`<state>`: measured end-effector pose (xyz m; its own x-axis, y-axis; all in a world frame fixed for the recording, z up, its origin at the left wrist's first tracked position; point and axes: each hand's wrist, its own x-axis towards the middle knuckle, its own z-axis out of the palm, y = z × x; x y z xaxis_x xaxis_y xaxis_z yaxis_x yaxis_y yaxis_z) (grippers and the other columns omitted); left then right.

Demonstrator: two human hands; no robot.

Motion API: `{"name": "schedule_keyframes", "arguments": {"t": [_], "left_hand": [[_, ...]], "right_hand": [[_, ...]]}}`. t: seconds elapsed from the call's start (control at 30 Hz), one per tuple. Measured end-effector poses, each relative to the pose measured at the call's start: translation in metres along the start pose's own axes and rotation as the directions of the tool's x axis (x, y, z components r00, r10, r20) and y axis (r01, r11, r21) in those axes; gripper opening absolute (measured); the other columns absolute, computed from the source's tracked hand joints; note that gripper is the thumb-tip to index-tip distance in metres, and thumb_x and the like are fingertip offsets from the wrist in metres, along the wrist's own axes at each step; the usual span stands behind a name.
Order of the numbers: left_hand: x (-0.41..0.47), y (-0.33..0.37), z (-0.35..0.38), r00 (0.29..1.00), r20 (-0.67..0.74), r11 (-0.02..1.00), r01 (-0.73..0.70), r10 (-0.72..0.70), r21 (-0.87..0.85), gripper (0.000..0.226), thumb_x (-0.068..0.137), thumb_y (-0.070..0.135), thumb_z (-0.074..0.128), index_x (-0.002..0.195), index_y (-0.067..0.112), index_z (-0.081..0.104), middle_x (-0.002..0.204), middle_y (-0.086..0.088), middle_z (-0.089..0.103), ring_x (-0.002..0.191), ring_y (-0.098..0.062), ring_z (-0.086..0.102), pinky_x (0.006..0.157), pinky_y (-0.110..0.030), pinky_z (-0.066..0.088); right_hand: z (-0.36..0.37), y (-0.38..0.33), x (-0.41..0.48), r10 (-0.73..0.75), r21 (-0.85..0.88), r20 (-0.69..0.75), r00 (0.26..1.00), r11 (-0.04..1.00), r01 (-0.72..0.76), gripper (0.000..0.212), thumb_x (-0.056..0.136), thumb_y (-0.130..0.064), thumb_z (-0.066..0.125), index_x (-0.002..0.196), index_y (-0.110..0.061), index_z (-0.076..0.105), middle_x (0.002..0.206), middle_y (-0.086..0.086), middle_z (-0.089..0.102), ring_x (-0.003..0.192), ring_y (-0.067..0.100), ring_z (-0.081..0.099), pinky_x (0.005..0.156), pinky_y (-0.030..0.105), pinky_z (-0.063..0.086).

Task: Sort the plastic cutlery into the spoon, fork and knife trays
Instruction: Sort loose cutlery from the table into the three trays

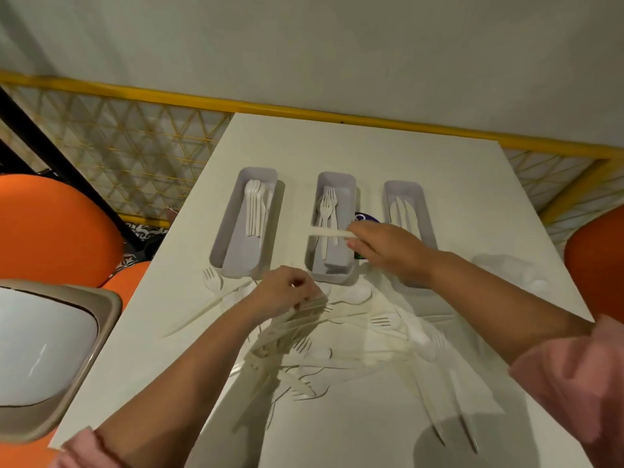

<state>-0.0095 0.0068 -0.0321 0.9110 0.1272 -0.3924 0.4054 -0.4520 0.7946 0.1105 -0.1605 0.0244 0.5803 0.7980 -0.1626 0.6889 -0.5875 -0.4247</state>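
Note:
Three grey trays stand side by side on the white table [354, 146]: the spoon tray [236, 251] on the left, the fork tray [332, 271] in the middle, the knife tray [393, 194] on the right. My right hand [388, 246] pinches one white cutlery piece [329, 233] by its end and holds it crosswise over the fork tray; its type is blurred. My left hand [285, 293] grips a bundle of white cutlery [287, 329] just in front of the fork tray. Loose white plastic cutlery [381, 336] lies scattered on the near half of the table.
An orange chair [50, 228] and a beige chair with a white seat [40, 352] stand to the left. Another orange chair [597, 261] is at the right edge. A yellow-framed lattice fence [135, 146] runs behind the table. A clear plastic bag [513, 268] lies right of the knife tray.

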Motion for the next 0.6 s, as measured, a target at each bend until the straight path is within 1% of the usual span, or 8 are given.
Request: {"name": "schedule_keyframes", "arguments": {"t": [0.03, 0.1, 0.17, 0.23, 0.33, 0.4, 0.5, 0.6], "left_hand": [[0.001, 0.0, 0.009, 0.998, 0.032, 0.993, -0.05, 0.047, 0.109, 0.013, 0.089, 0.016, 0.058, 0.083, 0.01, 0.069, 0.074, 0.004, 0.065, 0.062, -0.006, 0.055, 0.056, -0.01, 0.043], [0.004, 0.0, 0.026, 0.992, 0.09, 0.952, -0.107, 0.085, 0.287, 0.013, 0.083, 0.024, 0.066, 0.087, 0.012, 0.071, 0.082, 0.006, 0.067, 0.072, -0.009, 0.058, 0.067, -0.017, 0.046], [0.006, -0.001, 0.036, 0.994, 0.081, 0.894, -0.095, 0.066, 0.438, 0.013, 0.077, 0.032, 0.071, 0.079, 0.021, 0.065, 0.073, 0.013, 0.058, 0.072, -0.011, 0.055, 0.067, -0.021, 0.042], [0.01, -0.003, 0.041, 0.994, 0.056, 0.819, -0.113, 0.098, 0.562, 0.015, 0.079, 0.031, 0.068, 0.073, 0.025, 0.055, 0.074, 0.01, 0.057, 0.073, -0.013, 0.054, 0.065, -0.022, 0.04], [0.014, -0.003, 0.048, 0.982, 0.036, 0.662, -0.151, 0.185, 0.734, 0.013, 0.086, 0.025, 0.057, 0.078, 0.021, 0.048, 0.082, 0.003, 0.055, 0.075, -0.016, 0.051, 0.064, -0.024, 0.04], [0.015, -0.002, 0.049, 0.981, 0.047, 0.628, -0.156, 0.186, 0.762, 0.016, 0.086, 0.026, 0.057, 0.076, 0.021, 0.045, 0.078, 0.003, 0.051, 0.074, -0.016, 0.05, 0.061, -0.024, 0.036], [0.015, 0.001, 0.046, 0.978, 0.088, 0.678, -0.195, 0.189, 0.709, 0.021, 0.082, 0.029, 0.062, 0.067, 0.022, 0.049, 0.071, 0.003, 0.053, 0.068, -0.016, 0.05, 0.06, -0.024, 0.038], [0.015, 0.011, 0.034, 0.962, 0.113, 0.739, -0.264, 0.248, 0.62, 0.019, 0.081, 0.029, 0.066, 0.067, 0.017, 0.059, 0.067, 0.003, 0.056, 0.059, -0.012, 0.047, 0.059, -0.02, 0.039]], "right_hand": [[0.003, 0.004, 0.0, 0.026, 0.023, -0.027, 0.999, 0.999, -0.025, 0.018, 0.1, -0.027, 0.037, 0.09, -0.017, 0.046, 0.071, -0.011, 0.043, 0.061, 0.006, 0.041, 0.056, 0.025, 0.029], [0.009, 0.012, -0.001, 0.063, 0.055, -0.076, 0.995, 0.997, -0.059, 0.022, 0.101, -0.027, 0.035, 0.088, -0.011, 0.045, 0.07, -0.004, 0.046, 0.06, 0.012, 0.041, 0.059, 0.027, 0.032], [0.013, 0.017, -0.002, 0.103, 0.119, -0.109, 0.989, 0.989, -0.09, 0.027, 0.101, -0.025, 0.033, 0.094, -0.003, 0.048, 0.078, 0.01, 0.055, 0.065, 0.019, 0.045, 0.062, 0.031, 0.035], [0.015, 0.019, -0.004, 0.136, 0.194, -0.118, 0.984, 0.975, -0.111, 0.028, 0.102, -0.023, 0.033, 0.099, 0.0, 0.048, 0.088, 0.019, 0.058, 0.07, 0.025, 0.049, 0.061, 0.03, 0.036], [0.015, 0.024, -0.009, 0.148, 0.265, -0.135, 0.98, 0.958, -0.108, 0.026, 0.102, -0.022, 0.034, 0.097, -0.001, 0.048, 0.091, 0.024, 0.059, 0.07, 0.024, 0.048, 0.054, 0.025, 0.034], [0.016, 0.027, -0.012, 0.161, 0.299, -0.143, 0.976, 0.948, -0.113, 0.021, 0.101, -0.022, 0.035, 0.09, -0.008, 0.046, 0.088, 0.022, 0.058, 0.071, 0.022, 0.048, 0.056, 0.026, 0.036], [0.019, 0.034, -0.015, 0.213, 0.337, -0.152, 0.965, 0.929, -0.152, 0.022, 0.101, -0.024, 0.036, 0.084, -0.012, 0.046, 0.089, 0.018, 0.057, 0.076, 0.024, 0.049, 0.065, 0.031, 0.037], [0.021, 0.037, -0.018, 0.278, 0.44, -0.167, 0.946, 0.88, -0.181, 0.024, 0.1, -0.023, 0.038, 0.08, -0.01, 0.045, 0.077, 0.011, 0.05, 0.067, 0.02, 0.045, 0.058, 0.029, 0.034]]}}
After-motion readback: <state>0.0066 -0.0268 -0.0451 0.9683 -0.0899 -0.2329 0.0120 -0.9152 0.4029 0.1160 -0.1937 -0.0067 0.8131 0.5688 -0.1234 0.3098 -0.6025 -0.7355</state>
